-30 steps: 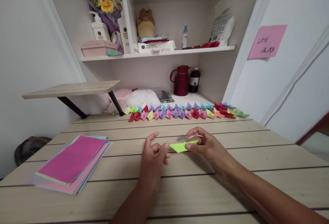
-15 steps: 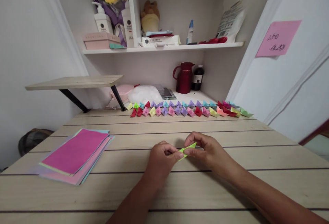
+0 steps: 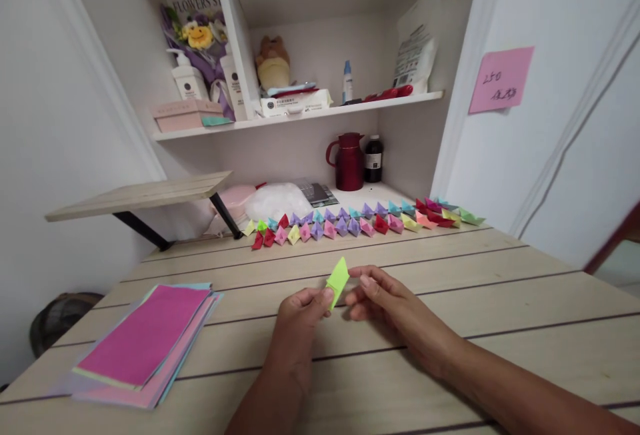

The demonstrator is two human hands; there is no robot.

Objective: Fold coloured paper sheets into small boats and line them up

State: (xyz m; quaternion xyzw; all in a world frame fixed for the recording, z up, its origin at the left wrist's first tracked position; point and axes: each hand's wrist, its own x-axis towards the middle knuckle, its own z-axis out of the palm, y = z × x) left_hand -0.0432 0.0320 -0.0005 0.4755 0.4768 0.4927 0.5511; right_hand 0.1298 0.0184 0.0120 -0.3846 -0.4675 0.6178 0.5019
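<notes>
- Folded green paper [image 3: 339, 280]: above the surface [image 3: 465, 272], on the person's side of the rows of paper boats [image 3: 341, 226].
- Left hand [image 3: 299, 318]: fingers closed in a pinch on the green paper's lower end.
- Right hand [image 3: 397, 308]: fingers loosely curled and parted, index tip at the green paper's right edge; whether it touches, I cannot tell.
- Paper stack [image 3: 150, 332]: nearer the person than the paper boats, beyond their left end.
- Red jug [image 3: 349, 165]: behind the paper boats.

Single head-worn view, facing forward and down: left hand [image 3: 299, 315], right hand [image 3: 393, 302] near, worktop [image 3: 550, 302] beneath, shelf [image 3: 350, 109] farther off.
</notes>
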